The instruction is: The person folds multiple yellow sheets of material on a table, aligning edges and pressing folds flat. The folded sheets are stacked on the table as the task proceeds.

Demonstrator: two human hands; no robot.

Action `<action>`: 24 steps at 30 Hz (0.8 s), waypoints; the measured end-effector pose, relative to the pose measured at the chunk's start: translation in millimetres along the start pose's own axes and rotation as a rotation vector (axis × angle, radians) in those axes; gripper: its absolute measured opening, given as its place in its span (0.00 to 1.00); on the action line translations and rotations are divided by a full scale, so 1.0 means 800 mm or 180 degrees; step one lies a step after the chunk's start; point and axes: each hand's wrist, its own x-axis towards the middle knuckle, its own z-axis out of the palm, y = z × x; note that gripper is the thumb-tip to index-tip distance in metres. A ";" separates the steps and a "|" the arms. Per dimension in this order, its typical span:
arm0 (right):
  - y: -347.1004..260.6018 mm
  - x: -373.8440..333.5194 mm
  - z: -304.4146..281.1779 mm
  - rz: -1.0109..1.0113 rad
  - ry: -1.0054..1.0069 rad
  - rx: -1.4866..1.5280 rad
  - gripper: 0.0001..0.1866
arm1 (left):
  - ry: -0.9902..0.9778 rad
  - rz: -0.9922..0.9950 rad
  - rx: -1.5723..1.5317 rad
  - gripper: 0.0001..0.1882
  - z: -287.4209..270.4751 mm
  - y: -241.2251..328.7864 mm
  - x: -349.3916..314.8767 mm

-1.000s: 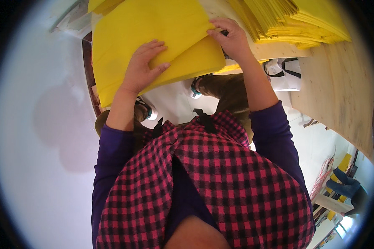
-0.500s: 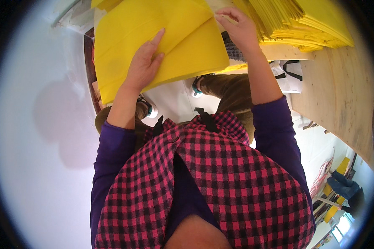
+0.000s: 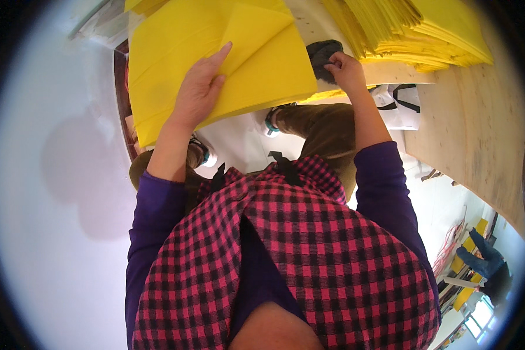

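A yellow stack of fabric-like sheets lies in front of me, with the top layer turned back in a slanting fold. My left hand rests flat on it, forefinger stretched out towards the fold. Beside the stack's right edge is a dark grey piece, apparently cloth. My right hand pinches the near side of this piece, thumb and fingers together. Part of the piece is hidden behind those fingers.
More yellow folded sheets are piled at the far right on a wooden board. A white bag with black straps stands below the board's edge. A white wall closes the left side. Another person is at the lower right.
My right hand has left the edge of the yellow fold and come nearer, down to the dark grey piece. The turned-back fold shows more fully. My left hand stays on the stack.
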 end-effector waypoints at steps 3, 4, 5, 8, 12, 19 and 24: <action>0.010 -0.001 -0.003 -0.0366 0.0258 -0.0003 0.13 | -0.0018 0.0055 0.0011 0.29 0.001 -0.004 0.000; 0.010 -0.002 -0.006 -0.0349 0.0325 -0.0087 0.13 | -0.0042 0.0027 0.0003 0.29 0.002 -0.005 0.000; 0.007 -0.004 -0.009 -0.0437 0.0325 0.0092 0.13 | -0.0051 0.0069 0.0096 0.28 0.003 -0.008 -0.001; -0.012 -0.016 -0.032 -0.0392 0.0252 0.0611 0.13 | -0.0131 0.0170 0.0224 0.26 0.002 -0.014 -0.001; -0.058 -0.026 -0.046 -0.0852 -0.0339 0.1384 0.14 | -0.0201 0.0198 0.0194 0.23 0.003 -0.018 0.000; -0.093 -0.008 -0.030 -0.0948 -0.1033 0.1363 0.07 | -0.0245 -0.0009 0.0125 0.18 0.001 -0.017 -0.001; -0.101 0.006 -0.031 -0.0940 -0.1053 0.1483 0.05 | -0.0330 -0.0027 0.0201 0.22 -0.004 -0.016 -0.004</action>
